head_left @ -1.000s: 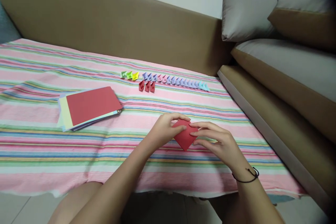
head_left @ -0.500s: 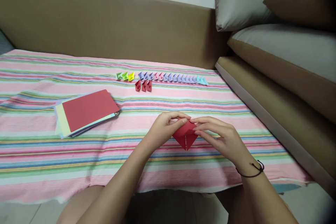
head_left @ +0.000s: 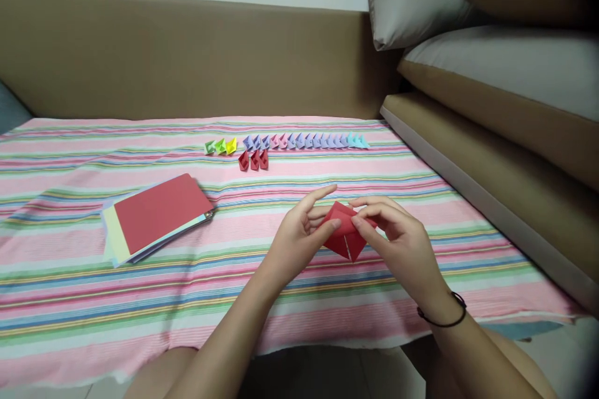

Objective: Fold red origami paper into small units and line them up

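A folded red sheet of paper [head_left: 345,238], diamond-shaped with a slit running down to its lower point, is held between both hands above the striped cloth. My left hand [head_left: 299,234] grips its left side, thumb on top and fingers behind, with the index finger sticking up. On the other side, my right hand [head_left: 397,234] pinches the paper's right edge between thumb and fingers. A black cord bracelet [head_left: 442,318] circles the right wrist.
Small folded paper boats [head_left: 304,141] stand in a row farther back, with three red boats [head_left: 254,161] before them. A stack of coloured paper [head_left: 163,209] lies left on the striped cloth [head_left: 224,299]. Cushions [head_left: 505,68] pile up at right.
The red paper has been lifted and tilted. My left index finger has come up off it, and my right fingers have closed into a pinch on its edge. The camera view has shifted slightly.
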`<action>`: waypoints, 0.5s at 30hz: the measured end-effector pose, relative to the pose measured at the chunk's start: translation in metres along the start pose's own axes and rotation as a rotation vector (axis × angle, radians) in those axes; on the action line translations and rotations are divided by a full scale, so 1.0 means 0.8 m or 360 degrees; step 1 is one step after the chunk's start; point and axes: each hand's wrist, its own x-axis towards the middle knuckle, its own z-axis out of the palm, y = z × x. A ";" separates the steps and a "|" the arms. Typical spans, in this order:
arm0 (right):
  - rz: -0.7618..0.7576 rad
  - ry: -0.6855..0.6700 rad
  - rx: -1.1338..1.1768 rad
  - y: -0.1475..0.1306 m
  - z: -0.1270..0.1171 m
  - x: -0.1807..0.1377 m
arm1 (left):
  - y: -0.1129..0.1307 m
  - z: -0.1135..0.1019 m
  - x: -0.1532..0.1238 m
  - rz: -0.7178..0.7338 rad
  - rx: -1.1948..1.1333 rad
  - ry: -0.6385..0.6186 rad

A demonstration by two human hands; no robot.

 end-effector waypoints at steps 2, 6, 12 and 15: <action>0.0052 0.0065 0.0066 0.000 0.004 -0.001 | -0.001 0.003 0.000 -0.0012 -0.0014 0.0054; 0.0143 0.0235 0.0115 -0.003 0.011 -0.004 | -0.005 0.008 0.000 -0.0050 -0.0021 0.0142; 0.0182 0.0340 0.0051 -0.005 0.019 -0.006 | -0.011 0.012 0.001 -0.0053 0.0068 0.0313; 0.0157 0.0359 0.0013 -0.006 0.020 -0.007 | -0.011 0.013 0.002 -0.0057 0.0087 0.0331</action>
